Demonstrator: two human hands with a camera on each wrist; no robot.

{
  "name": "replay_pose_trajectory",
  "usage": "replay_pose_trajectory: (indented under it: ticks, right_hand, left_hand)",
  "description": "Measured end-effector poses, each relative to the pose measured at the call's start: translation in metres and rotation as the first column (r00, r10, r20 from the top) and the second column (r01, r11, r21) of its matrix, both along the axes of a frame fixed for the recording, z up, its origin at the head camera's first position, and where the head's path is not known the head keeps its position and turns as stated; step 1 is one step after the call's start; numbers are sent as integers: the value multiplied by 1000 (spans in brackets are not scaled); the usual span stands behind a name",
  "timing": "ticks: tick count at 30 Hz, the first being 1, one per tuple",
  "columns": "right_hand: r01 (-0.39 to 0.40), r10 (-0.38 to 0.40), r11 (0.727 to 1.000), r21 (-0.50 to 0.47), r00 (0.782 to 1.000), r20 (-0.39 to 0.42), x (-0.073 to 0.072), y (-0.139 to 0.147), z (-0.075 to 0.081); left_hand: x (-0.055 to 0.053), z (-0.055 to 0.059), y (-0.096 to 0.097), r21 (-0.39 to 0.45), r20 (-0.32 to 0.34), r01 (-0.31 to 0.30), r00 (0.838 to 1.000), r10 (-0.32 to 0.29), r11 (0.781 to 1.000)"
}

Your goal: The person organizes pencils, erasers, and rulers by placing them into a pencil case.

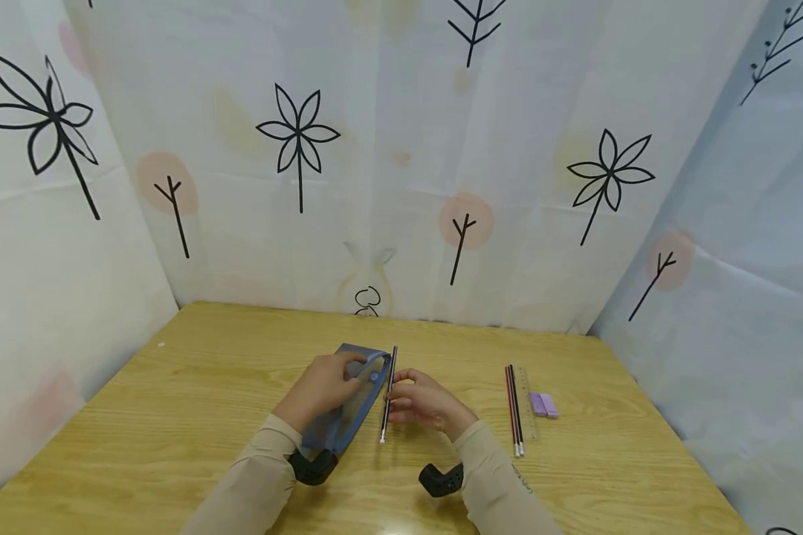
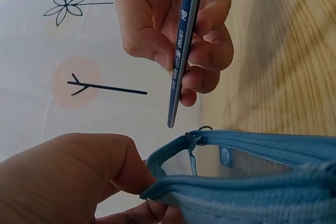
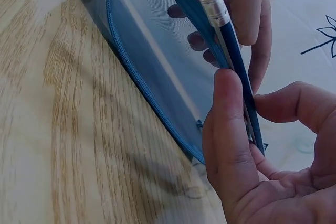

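Observation:
My left hand (image 1: 326, 386) grips one side of a blue mesh zipper pouch (image 1: 358, 407), its thumb over the zipper edge. In the left wrist view the pouch's mouth gapes along the blue zipper (image 2: 252, 182). Between thumb and fingers, my right hand (image 1: 430, 402) pinches a dark blue pencil (image 1: 388, 401) with a white eraser end. HB is printed on its barrel in the left wrist view. The pencil (image 3: 239, 64) is tilted beside the pouch opening, outside it. Through the mesh in the right wrist view, left-hand fingertips (image 3: 197, 40) show.
Right of my right hand, a red pencil (image 1: 511, 409) and a black pencil (image 1: 517, 409) lie side by side on the wooden table (image 1: 241, 357). Alongside them are a clear ruler (image 1: 527, 405) and two purple erasers (image 1: 544, 406). Patterned curtains (image 1: 388, 148) stand behind and at both sides.

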State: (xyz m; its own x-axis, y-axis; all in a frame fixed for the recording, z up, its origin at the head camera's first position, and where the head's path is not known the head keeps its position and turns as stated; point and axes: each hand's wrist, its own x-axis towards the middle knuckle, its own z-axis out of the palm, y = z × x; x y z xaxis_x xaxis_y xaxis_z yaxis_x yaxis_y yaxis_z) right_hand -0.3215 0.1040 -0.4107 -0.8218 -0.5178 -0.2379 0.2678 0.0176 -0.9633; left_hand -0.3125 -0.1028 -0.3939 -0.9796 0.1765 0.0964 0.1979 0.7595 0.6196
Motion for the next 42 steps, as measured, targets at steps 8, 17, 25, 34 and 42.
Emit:
replay_pose_trajectory:
  ticks: [8, 17, 25, 34, 42]
  right_hand:
    - [-27, 27, 999, 29, 1000, 7, 0, -2, -1]
    - [-41, 40, 998, 47, 999, 8, 3, -4, 1]
    - [-52, 52, 998, 47, 999, 2, 2, -4, -4]
    - [-60, 60, 998, 15, 998, 14, 0, -2, -5]
    - [-29, 29, 1000, -2, 1000, 6, -3, 1, -8]
  left_hand:
    - [0, 0, 3, 6, -33, -4, 999, 5, 1000]
    - [-2, 2, 5, -16, -105, 18, 994, -20, 1000]
    - [-1, 3, 7, 109, -120, 10, 993, 4, 994]
    - [-3, 1, 10, 331, -19, -16, 1000, 24, 944]
    - [-9, -10, 11, 469, 89, -55, 996, 15, 882]
